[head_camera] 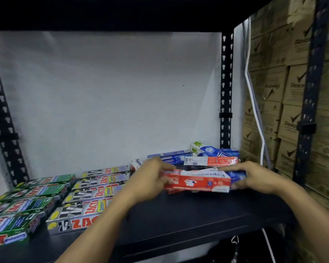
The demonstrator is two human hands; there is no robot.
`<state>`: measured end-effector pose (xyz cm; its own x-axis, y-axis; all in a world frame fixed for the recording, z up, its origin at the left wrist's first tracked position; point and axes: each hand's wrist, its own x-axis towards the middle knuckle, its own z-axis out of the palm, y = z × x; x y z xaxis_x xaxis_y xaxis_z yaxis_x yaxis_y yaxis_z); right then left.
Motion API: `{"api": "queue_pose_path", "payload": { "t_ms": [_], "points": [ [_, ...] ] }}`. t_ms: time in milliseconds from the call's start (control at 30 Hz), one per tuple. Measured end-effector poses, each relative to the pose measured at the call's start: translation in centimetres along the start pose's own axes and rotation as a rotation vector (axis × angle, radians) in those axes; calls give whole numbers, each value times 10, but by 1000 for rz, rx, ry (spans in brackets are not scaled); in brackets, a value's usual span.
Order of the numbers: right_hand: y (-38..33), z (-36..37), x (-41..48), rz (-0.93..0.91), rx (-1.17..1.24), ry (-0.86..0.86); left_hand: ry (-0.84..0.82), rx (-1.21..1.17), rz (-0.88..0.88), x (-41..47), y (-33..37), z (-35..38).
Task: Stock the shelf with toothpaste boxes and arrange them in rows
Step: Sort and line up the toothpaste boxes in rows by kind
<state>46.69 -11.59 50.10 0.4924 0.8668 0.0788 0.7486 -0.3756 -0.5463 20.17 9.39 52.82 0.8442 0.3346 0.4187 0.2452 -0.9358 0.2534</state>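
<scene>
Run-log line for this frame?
left hand: grips red boxes, left end | right hand: grips right end | green boxes, silver boxes: rowed at shelf left

Bare dark board runs along the front and right of the shelf (198,215), room for a hand to pass. Rows of green boxes (27,211) and silver boxes (91,192) fill the left. A loose pile of boxes (207,157) crowds the back right corner by the black post (226,92). The red box bundle (196,182), gripped by the left hand (150,179) and right hand (258,177), spans the middle right
</scene>
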Motion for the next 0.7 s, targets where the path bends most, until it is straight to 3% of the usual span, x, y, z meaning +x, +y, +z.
{"api": "queue_pose_path", "payload": {
  "t_ms": [200, 400, 567, 700],
  "points": [
    [-3, 16, -3, -27, -221, 118, 229, -48, -162, -10, -25, -17],
    [-25, 37, -1, -163, -155, 286, 379, 48, -254, -34, -48, -30],
    [-77, 56, 24, -211, -195, 302, 538, 144, -428, -69, -89, -55],
    [-127, 78, 50, -320, -176, 247, 581, 198, -461, -97, -125, -77]
  ]
}}
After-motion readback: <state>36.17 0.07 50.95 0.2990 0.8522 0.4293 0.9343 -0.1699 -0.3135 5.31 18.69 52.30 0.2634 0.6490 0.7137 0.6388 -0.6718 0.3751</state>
